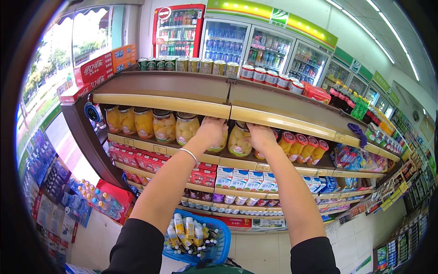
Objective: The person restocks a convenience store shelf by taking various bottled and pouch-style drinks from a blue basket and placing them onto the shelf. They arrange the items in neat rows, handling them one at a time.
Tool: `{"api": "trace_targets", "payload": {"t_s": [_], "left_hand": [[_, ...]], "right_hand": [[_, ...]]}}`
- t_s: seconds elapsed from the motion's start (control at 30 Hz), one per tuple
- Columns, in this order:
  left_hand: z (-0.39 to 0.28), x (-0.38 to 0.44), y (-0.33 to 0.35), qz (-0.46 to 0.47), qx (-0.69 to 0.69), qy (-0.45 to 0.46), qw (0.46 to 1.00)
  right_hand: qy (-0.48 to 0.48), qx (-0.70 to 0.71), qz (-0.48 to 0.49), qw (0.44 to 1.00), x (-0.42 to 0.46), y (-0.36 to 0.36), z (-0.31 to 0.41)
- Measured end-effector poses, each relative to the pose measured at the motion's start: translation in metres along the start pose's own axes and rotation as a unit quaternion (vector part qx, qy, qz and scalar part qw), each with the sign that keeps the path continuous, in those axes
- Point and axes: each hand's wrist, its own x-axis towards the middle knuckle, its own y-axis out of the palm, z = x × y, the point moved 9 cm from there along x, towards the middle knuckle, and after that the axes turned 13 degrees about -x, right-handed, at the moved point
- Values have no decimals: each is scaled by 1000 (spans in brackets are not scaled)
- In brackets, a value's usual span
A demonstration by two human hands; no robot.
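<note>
My left hand [213,130] reaches under the shelf's tan front strip and lies over the top of a glass jar of pale fruit [219,144]. Its fingertips are hidden, so its grip is unclear. To the right, my right hand [261,138] is at the upper right side of a large jar of pale fruit with a dark lid [238,142]. It partly covers a smaller jar [259,154] behind it; how its fingers close is hidden. Further left stand jars of pale fruit [187,128] and of orange-yellow fruit [143,122]. Red-lidded jars [301,148] stand right of my hands.
Boxed milk cartons [255,181] and red packs [154,161] fill the shelf below. Cans [206,65] line the unit's top. On the floor, a blue basket [224,236] holds small bottles, and a red crate [128,200] with bottles stands left. Drinks fridges [224,41] are beyond.
</note>
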Motion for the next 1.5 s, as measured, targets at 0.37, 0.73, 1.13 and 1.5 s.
{"api": "trace_targets", "payload": {"t_s": [0.37, 0.73, 1.13, 1.5], "left_hand": [[10, -24, -10, 17, -14, 69, 997], [58, -42, -78, -1, 11, 15, 1000], [84, -62, -64, -61, 23, 58, 996], [49, -154, -76, -95, -54, 80, 991]], "right_hand": [[36, 13, 38, 999, -8, -5, 6], [-28, -14, -57, 998, -13, -32, 66], [-16, 4, -95, 995, 15, -28, 121], [-56, 68, -209, 974, -16, -45, 153]]}}
